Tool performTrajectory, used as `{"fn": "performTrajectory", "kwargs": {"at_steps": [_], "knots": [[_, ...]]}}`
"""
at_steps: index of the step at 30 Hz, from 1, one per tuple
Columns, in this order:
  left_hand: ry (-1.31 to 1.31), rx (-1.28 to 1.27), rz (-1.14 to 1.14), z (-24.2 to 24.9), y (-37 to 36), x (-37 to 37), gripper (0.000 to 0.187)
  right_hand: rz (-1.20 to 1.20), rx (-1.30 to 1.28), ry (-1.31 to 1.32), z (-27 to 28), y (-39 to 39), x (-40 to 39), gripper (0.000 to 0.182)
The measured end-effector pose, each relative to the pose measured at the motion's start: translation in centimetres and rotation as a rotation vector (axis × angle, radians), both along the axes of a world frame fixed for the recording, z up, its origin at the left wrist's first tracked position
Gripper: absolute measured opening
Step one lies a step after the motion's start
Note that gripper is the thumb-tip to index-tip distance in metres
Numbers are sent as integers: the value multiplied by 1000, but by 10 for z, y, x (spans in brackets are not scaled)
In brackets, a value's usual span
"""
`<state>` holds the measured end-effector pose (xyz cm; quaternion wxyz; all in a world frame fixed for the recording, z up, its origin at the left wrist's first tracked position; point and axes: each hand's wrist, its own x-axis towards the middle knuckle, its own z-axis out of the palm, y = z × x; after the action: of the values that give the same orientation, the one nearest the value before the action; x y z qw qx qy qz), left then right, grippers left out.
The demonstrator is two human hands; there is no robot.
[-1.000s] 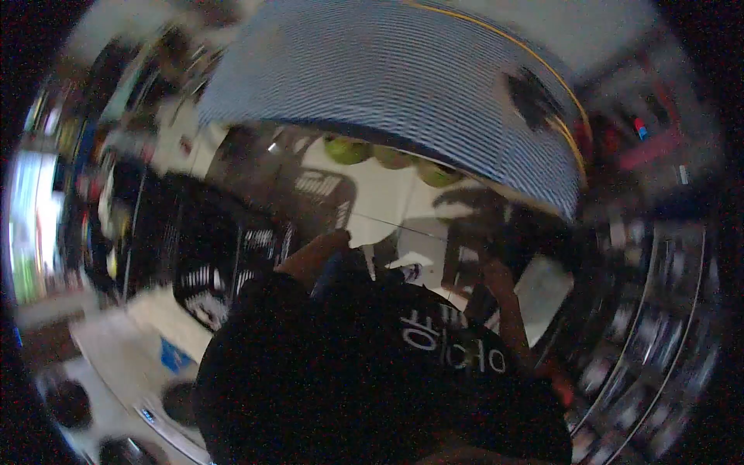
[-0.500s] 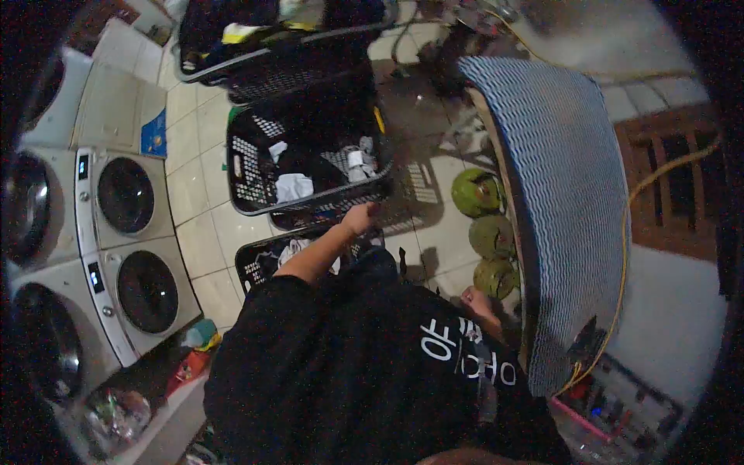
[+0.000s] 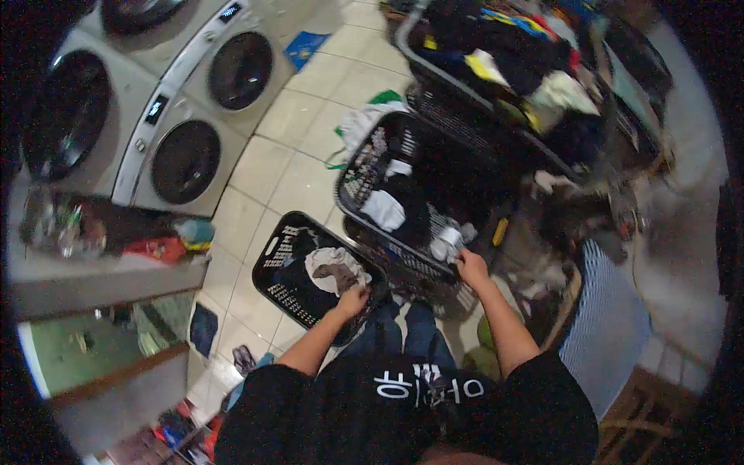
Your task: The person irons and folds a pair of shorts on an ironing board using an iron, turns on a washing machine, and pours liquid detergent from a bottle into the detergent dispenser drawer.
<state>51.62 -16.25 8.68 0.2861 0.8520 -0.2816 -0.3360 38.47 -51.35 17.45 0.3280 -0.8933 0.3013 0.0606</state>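
Note:
My left hand (image 3: 353, 301) is closed at the right side of the low black laundry basket (image 3: 273, 291), at the end of a crumpled brown-grey cloth (image 3: 338, 275). Beside that lies a white cloth (image 3: 319, 260). My right hand (image 3: 471, 268) is closed at the near rim of the taller black basket (image 3: 347, 190). A white-and-grey cloth (image 3: 445, 243) touches or nearly touches its fingertips; what the fingers grip is hidden. Also inside this basket are a white cloth (image 3: 383, 209) and dark clothes.
A large basket (image 3: 496, 116) heaped with clothes stands behind. Stacked front-loading machines (image 3: 186, 163) line the left. A white-green bag (image 3: 364, 120) lies on the tiles. The striped padded board (image 3: 604, 318) and green coconuts (image 3: 484, 353) are at the right.
The view has turned and shifted toward the low basket. My left hand has gone from the taller basket's rim to the low one. My right hand has come up from beside the coconuts to the taller basket.

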Motion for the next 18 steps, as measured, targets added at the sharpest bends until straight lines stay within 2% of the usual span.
{"fn": "performTrajectory", "kwargs": {"at_steps": [1, 2, 3, 5, 6, 7, 8, 9, 10, 11, 12, 13, 16, 17, 18], "knots": [[138, 202, 36, 27, 12, -5, 27, -10, -35, 17, -17, -5, 21, 20], [172, 245, 5, 32, 31, -12, 29, 41, -60, 42, -41, -12, 39, 19], [188, 208, 109, 39, 48, -26, 30, 90, -87, 67, -73, -18, 53, 19], [172, 386, 210, 8, 98, -58, 28, 126, -117, 109, -134, -28, 77, 19], [243, 299, 295, -33, 137, -86, 31, 116, -115, 134, -156, -30, 88, 19], [247, 553, 349, -3, 132, -95, 34, 86, -22, 198, -161, -31, 101, 20], [257, 494, 355, -26, 159, -120, 37, 53, 75, 267, -164, -29, 112, 21], [494, 651, 407, -15, 163, -129, 35, 20, 168, 340, -170, -29, 121, 22], [555, 564, 550, -41, 186, -161, 33, 67, 128, 342, -184, -30, 128, 22], [402, 565, 27, -32, 194, -164, 33, 113, 96, 343, -210, -29, 134, 23], [428, 537, -3, -30, 194, -174, 34, 157, 59, 345, -240, -32, 136, 23], [496, 521, 73, -30, 192, -182, 35, 85, 131, 421, -290, -40, 134, 25], [655, 503, 230, -46, 191, -194, 39, 177, -33, 597, -262, -20, 152, 27], [693, 493, 259, -49, 188, -192, 40, 296, -10, 526, -345, -33, 141, 31], [700, 476, 260, -53, 183, -190, 41, 202, 30, 465, -350, -29, 140, 33]]}}
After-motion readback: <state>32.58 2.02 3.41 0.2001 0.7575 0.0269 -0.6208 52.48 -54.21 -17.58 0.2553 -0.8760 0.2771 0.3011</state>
